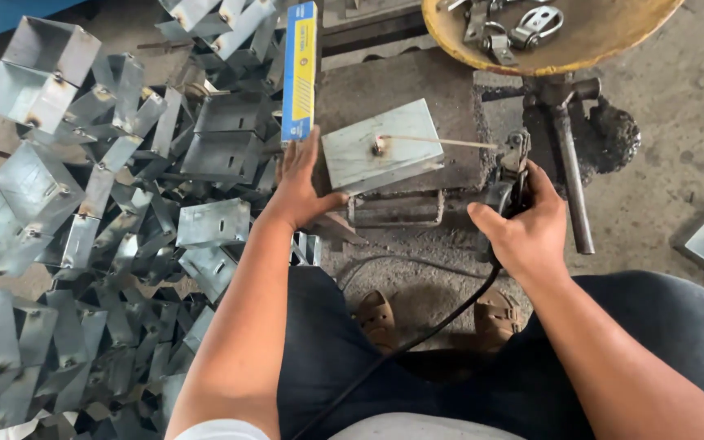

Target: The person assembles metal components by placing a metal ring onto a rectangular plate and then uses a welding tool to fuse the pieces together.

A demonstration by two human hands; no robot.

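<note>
Left hand (299,183): we note the fingers spread and laid flat, thumb hooked against the near left edge of a grey sheet-metal box (380,145). The hand is open, pressing rather than wrapping. The box is dull galvanised steel, rectangular, its flat top face tilted slightly, with a small dark scorched spot near its centre.

Right hand (523,232): closed in a full fist around the dark handle of an electrode holder (508,183). A thin, straight, pale welding rod (437,142) runs left from the holder; its tip meets the scorched spot on the box. A black cable (417,330) trails from the holder toward us, between the knees.

The box rests on a rough grey block (450,106) with a thin wire frame just on its near side. A flat blue and yellow carton (300,69) stands upright just beyond the left hand's fingertips.

Left of the scene: a large heap of folded sheet-metal boxes (99,204), shiny grey, angular, lying at all angles on the floor (678,138), which is gritty concrete. Far right: a round rusty-yellow tray (605,41) on a steel post, carrying metal fittings. Brown sandals (380,318) show below.
</note>
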